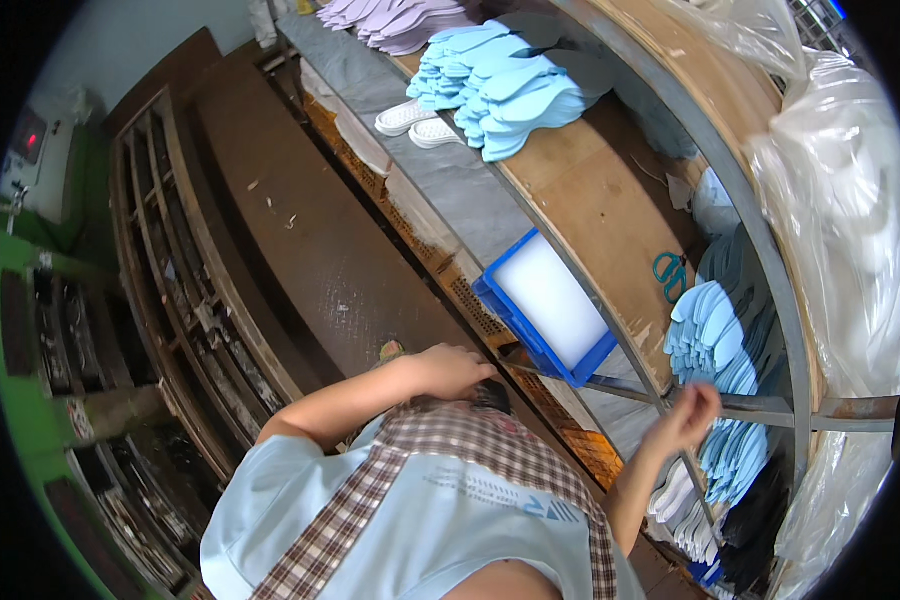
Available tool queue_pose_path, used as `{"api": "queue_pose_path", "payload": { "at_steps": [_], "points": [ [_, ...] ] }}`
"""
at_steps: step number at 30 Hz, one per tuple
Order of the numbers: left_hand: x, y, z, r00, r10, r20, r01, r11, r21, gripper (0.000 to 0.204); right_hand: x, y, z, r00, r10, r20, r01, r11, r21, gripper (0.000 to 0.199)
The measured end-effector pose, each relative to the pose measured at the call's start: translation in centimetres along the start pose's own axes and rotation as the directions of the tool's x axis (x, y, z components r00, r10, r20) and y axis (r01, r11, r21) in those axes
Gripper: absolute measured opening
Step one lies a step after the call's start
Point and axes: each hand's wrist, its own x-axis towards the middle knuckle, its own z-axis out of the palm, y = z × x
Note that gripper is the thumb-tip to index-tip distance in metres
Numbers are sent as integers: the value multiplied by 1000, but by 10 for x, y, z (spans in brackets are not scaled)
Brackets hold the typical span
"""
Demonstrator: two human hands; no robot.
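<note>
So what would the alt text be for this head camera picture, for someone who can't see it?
Seen from above, a person in a light blue shirt rests the left hand by a blue tray holding a white slab, while the right hand reaches toward stacked light blue insoles on a lower shelf. More blue insoles, teal scissors and clear plastic bags lie around the wooden workbench.

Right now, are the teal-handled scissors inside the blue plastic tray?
No, the teal-handled scissors lie on the brown wooden shelf board, off to the right of the blue plastic tray.
</note>
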Motion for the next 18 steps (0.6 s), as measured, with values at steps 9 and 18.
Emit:
{"api": "queue_pose_path", "payload": {
  "at_steps": [9,18],
  "points": [
    [-107,-100,-16,966,-232,-114,205,956,-211,47,141,16,315,926,88,367,-65,995,-74,24],
    [-111,-156,-52,930,-334,-152,300,931,-208,49,214,76,427,871,400,285,-350,912,-212,73]
  ]
}}
